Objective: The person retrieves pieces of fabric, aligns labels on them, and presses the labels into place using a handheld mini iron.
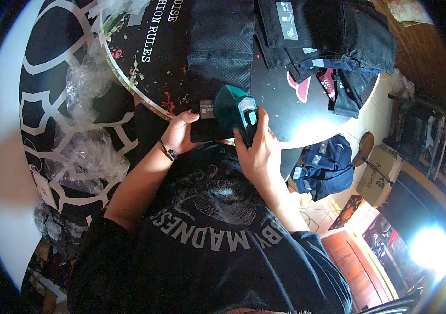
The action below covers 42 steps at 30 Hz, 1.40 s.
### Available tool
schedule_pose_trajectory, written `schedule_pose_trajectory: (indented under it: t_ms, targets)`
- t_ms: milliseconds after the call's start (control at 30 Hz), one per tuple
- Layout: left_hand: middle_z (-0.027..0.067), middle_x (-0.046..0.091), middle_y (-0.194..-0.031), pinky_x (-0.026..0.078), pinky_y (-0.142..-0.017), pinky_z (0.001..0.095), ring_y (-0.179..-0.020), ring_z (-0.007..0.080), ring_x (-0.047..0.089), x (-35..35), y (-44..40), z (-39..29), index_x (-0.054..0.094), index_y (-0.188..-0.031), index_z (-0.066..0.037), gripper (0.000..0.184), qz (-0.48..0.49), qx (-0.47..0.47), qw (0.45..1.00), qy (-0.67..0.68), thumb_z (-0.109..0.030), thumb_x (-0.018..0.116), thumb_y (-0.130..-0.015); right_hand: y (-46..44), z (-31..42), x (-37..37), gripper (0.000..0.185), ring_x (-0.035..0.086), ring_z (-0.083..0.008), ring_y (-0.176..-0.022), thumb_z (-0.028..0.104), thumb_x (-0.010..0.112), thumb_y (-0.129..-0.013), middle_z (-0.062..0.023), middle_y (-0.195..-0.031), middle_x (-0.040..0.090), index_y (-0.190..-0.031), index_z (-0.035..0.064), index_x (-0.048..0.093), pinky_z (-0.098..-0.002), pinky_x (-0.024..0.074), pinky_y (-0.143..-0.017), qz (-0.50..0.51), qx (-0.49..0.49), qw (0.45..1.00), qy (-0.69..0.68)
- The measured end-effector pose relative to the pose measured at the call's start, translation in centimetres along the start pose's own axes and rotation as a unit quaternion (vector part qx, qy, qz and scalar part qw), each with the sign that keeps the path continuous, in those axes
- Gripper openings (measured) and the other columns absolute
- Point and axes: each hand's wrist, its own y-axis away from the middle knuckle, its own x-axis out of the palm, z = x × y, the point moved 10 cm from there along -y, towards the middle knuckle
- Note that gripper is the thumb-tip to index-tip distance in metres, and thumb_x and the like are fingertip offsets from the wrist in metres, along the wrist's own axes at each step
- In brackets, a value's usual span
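Note:
A teal handheld iron (228, 107) with a black handle rests over the near end of a long black garment (220, 52), just beside a grey printed label (207, 109). My right hand (259, 149) is closed around the iron's handle. At the garment's near left edge, my left hand (180, 133) grips the cloth, thumb on top by the label and the other fingers largely hidden. The garment lies lengthwise on a round black table (275, 104) with white lettering. Whether it is trousers or something else is unclear.
Folded dark garments (327, 31) with labels are stacked at the table's far right. Crumpled clear plastic (89, 152) lies to the left. Below the table's right side are a dark blue clothing pile (325, 167) and a cardboard box (380, 175). A bright lamp (435, 248) shines at lower right.

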Motion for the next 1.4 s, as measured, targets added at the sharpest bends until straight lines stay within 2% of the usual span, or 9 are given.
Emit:
schedule_pose_trajectory:
  t_ms: [200, 267, 400, 467, 500, 700, 767, 1333, 1400]
  targets:
    - [0.0192, 0.060, -0.133, 0.048, -0.105, 0.0510, -0.120, 0.0334, 0.061, 0.4, 0.3, -0.2, 0.050, -0.136, 0.004, 0.057, 0.005, -0.010, 1.000, -0.004, -0.023, 0.064, -0.088, 0.0, 0.3, -0.2, 0.062, 0.067, -0.0485, -0.086, 0.014, 0.068, -0.087, -0.0344, -0.100, 0.064, -0.137, -0.0055, 0.037, -0.0493, 0.0557, -0.074, 0.001, -0.009, 1.000, 0.002]
    - [0.0136, 0.066, -0.127, 0.050, -0.100, 0.0539, -0.115, 0.0322, 0.064, -0.3, 0.2, 0.0, 0.058, -0.132, -0.005, 0.061, -0.052, -0.014, 0.997, -0.058, -0.031, 0.067, -0.079, 0.0, 0.3, -0.2, 0.061, 0.068, -0.0489, -0.086, 0.014, 0.068, -0.088, -0.0340, -0.097, 0.065, -0.137, -0.0053, 0.037, -0.0495, 0.0550, -0.074, -0.007, -0.019, 1.000, 0.001]
    - [0.0134, 0.066, -0.126, 0.050, -0.100, 0.0537, -0.116, 0.0317, 0.064, 0.0, 0.2, -0.2, 0.058, -0.132, -0.004, 0.060, -0.047, -0.004, 0.997, -0.063, -0.031, 0.067, -0.079, 0.1, 0.5, -0.4, 0.059, 0.068, -0.0492, -0.085, 0.013, 0.068, -0.089, -0.0333, -0.094, 0.065, -0.136, -0.0051, 0.038, -0.0498, 0.0541, -0.073, -0.026, -0.039, 0.999, -0.007]
    - [0.0196, 0.060, -0.133, 0.049, -0.104, 0.0533, -0.121, 0.0350, 0.061, 1.7, 0.1, -0.5, 0.049, -0.137, 0.004, 0.058, 0.041, 0.003, 0.999, 0.001, -0.024, 0.065, -0.089, 0.1, 0.5, -0.4, 0.059, 0.068, -0.0491, -0.085, 0.013, 0.068, -0.089, -0.0333, -0.094, 0.065, -0.136, -0.0050, 0.038, -0.0497, 0.0542, -0.073, -0.019, -0.029, 0.999, -0.010]
    - [0.0196, 0.060, -0.133, 0.049, -0.104, 0.0533, -0.121, 0.0350, 0.061, 1.7, 0.1, -0.5, 0.049, -0.137, 0.004, 0.058, 0.041, 0.004, 0.999, 0.000, -0.024, 0.065, -0.089, 0.1, 0.3, -0.2, 0.059, 0.068, -0.0491, -0.085, 0.013, 0.068, -0.089, -0.0333, -0.094, 0.065, -0.136, -0.0050, 0.038, -0.0496, 0.0542, -0.073, -0.011, -0.018, 1.000, -0.012]
    - [0.0199, 0.061, -0.132, 0.050, -0.103, 0.0545, -0.120, 0.0353, 0.061, 1.0, 0.0, -0.1, 0.050, -0.136, 0.004, 0.058, 0.026, -0.004, 0.999, 0.023, -0.023, 0.065, -0.087, 0.1, 0.6, -0.4, 0.061, 0.067, -0.0476, -0.083, 0.014, 0.069, -0.087, -0.0321, -0.095, 0.065, -0.136, -0.0049, 0.038, -0.0487, 0.0554, -0.071, -0.026, -0.032, 0.999, 0.007]
    - [0.0129, 0.065, -0.128, 0.051, -0.099, 0.0541, -0.117, 0.0319, 0.063, 0.3, 0.2, -0.1, 0.058, -0.133, -0.005, 0.060, -0.040, -0.014, 0.998, -0.054, -0.031, 0.065, -0.079, 0.1, 0.4, -0.3, 0.061, 0.067, -0.0476, -0.083, 0.014, 0.069, -0.087, -0.0320, -0.095, 0.065, -0.136, -0.0047, 0.038, -0.0488, 0.0554, -0.071, -0.023, -0.032, 0.999, 0.006]
    - [0.0130, 0.066, -0.126, 0.049, -0.100, 0.0557, -0.117, 0.0334, 0.063, -0.5, 0.2, 0.0, 0.059, -0.132, -0.005, 0.062, -0.061, -0.005, 0.997, -0.048, -0.031, 0.066, -0.076, 0.2, 0.2, -0.3, 0.060, 0.067, -0.0497, -0.086, 0.015, 0.069, -0.088, -0.0334, -0.095, 0.065, -0.136, -0.0053, 0.039, -0.0504, 0.0536, -0.074, -0.014, -0.014, 1.000, 0.005]
    - [0.0132, 0.066, -0.126, 0.049, -0.100, 0.0558, -0.117, 0.0338, 0.062, -0.5, 0.1, 0.1, 0.058, -0.132, -0.005, 0.063, -0.056, -0.004, 0.998, -0.041, -0.032, 0.066, -0.075, 0.2, 0.1, -0.2, 0.062, 0.067, -0.0481, -0.083, 0.015, 0.070, -0.086, -0.0314, -0.096, 0.065, -0.136, -0.0035, 0.038, -0.0501, 0.0555, -0.070, -0.012, -0.020, 1.000, 0.007]
